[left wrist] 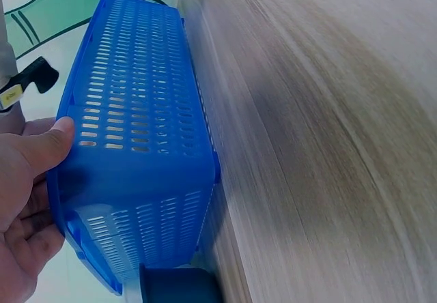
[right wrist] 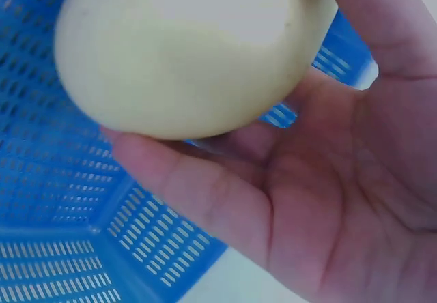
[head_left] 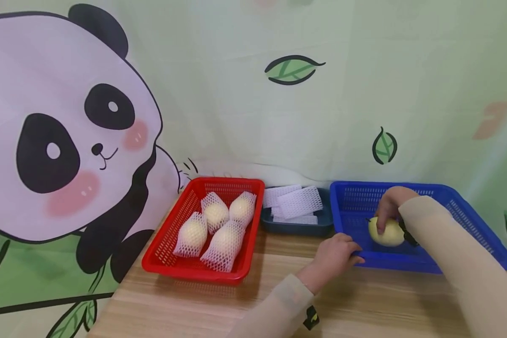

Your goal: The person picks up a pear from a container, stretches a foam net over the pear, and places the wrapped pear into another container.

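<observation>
My right hand point(head_left: 394, 206) holds a pale yellow pear point(head_left: 386, 234) inside the blue basket point(head_left: 405, 263), its short dark stem facing left. In the right wrist view the thumb and fingers curl round the pear point(right wrist: 177, 57), over the slotted basket wall point(right wrist: 143, 231). My left hand point(head_left: 335, 257) grips the blue basket's near left corner. Seen from the left wrist, the thumb of that hand point(left wrist: 31, 160) lies on the outer side of the rim point(left wrist: 63, 112) and the fingers go behind it.
A red basket point(head_left: 242, 277) on the left contains several pears in white foam nets point(head_left: 226, 241). Between the baskets stands a dark teal tray point(head_left: 295, 229) with flat foam nets point(head_left: 300, 203). All rest on a wooden table point(head_left: 186, 307) against a panda-printed cloth point(head_left: 236, 117).
</observation>
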`<control>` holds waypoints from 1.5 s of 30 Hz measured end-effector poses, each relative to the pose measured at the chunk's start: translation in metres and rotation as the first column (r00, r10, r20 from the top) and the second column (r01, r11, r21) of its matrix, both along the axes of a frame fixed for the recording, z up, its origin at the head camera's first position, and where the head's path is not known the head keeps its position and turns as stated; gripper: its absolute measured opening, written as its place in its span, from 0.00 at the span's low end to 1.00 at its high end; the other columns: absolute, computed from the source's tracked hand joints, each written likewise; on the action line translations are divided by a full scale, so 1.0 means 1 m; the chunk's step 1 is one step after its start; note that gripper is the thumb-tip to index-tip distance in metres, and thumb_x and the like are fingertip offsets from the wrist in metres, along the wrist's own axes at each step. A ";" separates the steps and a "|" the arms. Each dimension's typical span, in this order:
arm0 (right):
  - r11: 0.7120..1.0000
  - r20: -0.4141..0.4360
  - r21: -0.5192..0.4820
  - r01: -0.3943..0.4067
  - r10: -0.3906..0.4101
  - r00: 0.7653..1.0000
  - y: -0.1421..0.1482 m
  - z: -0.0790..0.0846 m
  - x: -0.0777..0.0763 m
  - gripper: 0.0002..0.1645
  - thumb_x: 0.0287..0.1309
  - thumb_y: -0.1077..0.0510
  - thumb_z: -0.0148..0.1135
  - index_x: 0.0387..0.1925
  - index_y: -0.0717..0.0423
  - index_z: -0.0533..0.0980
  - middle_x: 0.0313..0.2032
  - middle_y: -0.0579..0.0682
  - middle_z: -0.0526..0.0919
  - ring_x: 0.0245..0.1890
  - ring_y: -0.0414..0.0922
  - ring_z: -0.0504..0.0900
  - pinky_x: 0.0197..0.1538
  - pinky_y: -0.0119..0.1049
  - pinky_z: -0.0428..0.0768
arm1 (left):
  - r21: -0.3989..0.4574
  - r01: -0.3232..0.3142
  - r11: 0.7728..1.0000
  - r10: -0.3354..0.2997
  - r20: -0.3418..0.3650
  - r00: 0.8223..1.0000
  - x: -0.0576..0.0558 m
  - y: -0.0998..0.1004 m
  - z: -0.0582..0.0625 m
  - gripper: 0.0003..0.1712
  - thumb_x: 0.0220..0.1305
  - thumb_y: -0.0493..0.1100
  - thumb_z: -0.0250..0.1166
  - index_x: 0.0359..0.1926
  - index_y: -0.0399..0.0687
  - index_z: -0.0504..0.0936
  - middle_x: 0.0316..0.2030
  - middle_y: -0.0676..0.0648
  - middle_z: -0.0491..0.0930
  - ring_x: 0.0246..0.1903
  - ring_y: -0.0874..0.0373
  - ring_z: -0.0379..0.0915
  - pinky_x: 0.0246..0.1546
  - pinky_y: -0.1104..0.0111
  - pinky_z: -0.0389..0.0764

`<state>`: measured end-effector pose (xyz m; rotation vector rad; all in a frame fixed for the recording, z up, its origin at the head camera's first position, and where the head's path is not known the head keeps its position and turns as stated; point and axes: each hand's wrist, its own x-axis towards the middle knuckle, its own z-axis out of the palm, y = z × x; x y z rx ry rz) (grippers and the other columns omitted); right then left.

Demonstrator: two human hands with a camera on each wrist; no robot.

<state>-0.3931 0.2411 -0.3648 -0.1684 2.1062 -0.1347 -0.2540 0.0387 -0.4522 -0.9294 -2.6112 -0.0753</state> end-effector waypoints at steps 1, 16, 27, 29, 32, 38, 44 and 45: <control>0.998 0.008 -0.061 0.003 -0.003 1.000 0.003 0.002 0.000 0.44 0.59 0.49 0.64 0.70 0.69 0.62 0.62 0.68 0.75 0.65 0.60 0.75 0.71 0.52 0.74 | 0.000 0.001 1.000 -0.001 -0.001 1.000 0.000 0.000 0.000 0.15 0.66 0.61 0.67 0.45 0.63 0.91 0.39 0.63 0.87 0.45 0.69 0.81 0.44 0.82 0.80; 0.761 -0.228 -0.644 0.084 -0.295 0.928 0.041 0.009 0.026 0.55 0.75 0.46 0.53 0.78 0.72 0.34 0.72 0.75 0.57 0.66 0.60 0.75 0.70 0.55 0.76 | -0.050 -0.039 0.998 0.043 0.095 0.994 0.004 0.005 -0.001 0.15 0.71 0.60 0.63 0.50 0.64 0.88 0.43 0.62 0.86 0.48 0.70 0.79 0.46 0.81 0.81; 0.501 -0.211 -0.860 0.099 -0.526 0.824 0.023 0.016 0.065 0.51 0.78 0.47 0.50 0.80 0.65 0.33 0.76 0.77 0.47 0.44 0.22 0.79 0.51 0.20 0.82 | -0.030 0.046 0.998 -0.042 0.136 0.990 0.004 -0.001 0.010 0.16 0.71 0.55 0.64 0.55 0.63 0.87 0.50 0.62 0.87 0.53 0.70 0.81 0.53 0.80 0.80; 0.472 -0.200 -0.876 0.098 -0.541 0.817 0.019 0.019 0.068 0.50 0.78 0.47 0.50 0.81 0.64 0.34 0.76 0.77 0.48 0.43 0.21 0.79 0.51 0.19 0.81 | -0.013 0.065 0.998 -0.063 0.138 0.988 0.003 -0.003 0.012 0.16 0.71 0.54 0.64 0.55 0.62 0.86 0.51 0.61 0.87 0.53 0.69 0.82 0.54 0.80 0.80; 0.453 -0.212 -0.888 0.074 -0.547 0.810 0.014 0.022 0.073 0.47 0.78 0.49 0.50 0.81 0.64 0.38 0.73 0.75 0.54 0.44 0.22 0.80 0.50 0.20 0.82 | 0.018 0.093 0.996 -0.094 0.106 0.990 0.004 -0.007 0.016 0.15 0.71 0.53 0.64 0.54 0.60 0.87 0.51 0.60 0.88 0.53 0.67 0.82 0.54 0.79 0.80; 0.449 -0.247 -0.893 0.019 -0.525 0.815 -0.003 0.023 0.082 0.43 0.77 0.50 0.52 0.79 0.65 0.46 0.66 0.64 0.66 0.46 0.25 0.80 0.51 0.22 0.82 | 0.045 0.130 0.990 -0.131 0.021 0.991 0.016 -0.020 0.031 0.13 0.71 0.51 0.64 0.51 0.58 0.88 0.47 0.59 0.89 0.48 0.67 0.85 0.51 0.79 0.81; 0.460 -0.251 -0.888 0.003 -0.491 0.834 -0.032 0.020 0.093 0.43 0.75 0.49 0.54 0.79 0.61 0.49 0.69 0.67 0.66 0.54 0.38 0.79 0.62 0.34 0.82 | 0.026 0.140 0.990 -0.141 0.062 0.988 0.033 -0.046 0.055 0.13 0.72 0.51 0.63 0.52 0.56 0.88 0.45 0.58 0.89 0.44 0.67 0.85 0.47 0.78 0.82; 0.460 -0.251 -0.888 0.001 -0.487 0.836 -0.038 0.018 0.095 0.43 0.75 0.49 0.55 0.79 0.60 0.49 0.69 0.68 0.66 0.56 0.41 0.79 0.64 0.39 0.81 | 0.027 0.135 0.991 -0.136 0.079 0.988 0.035 -0.051 0.058 0.14 0.72 0.51 0.63 0.52 0.56 0.87 0.45 0.58 0.89 0.44 0.67 0.85 0.46 0.77 0.82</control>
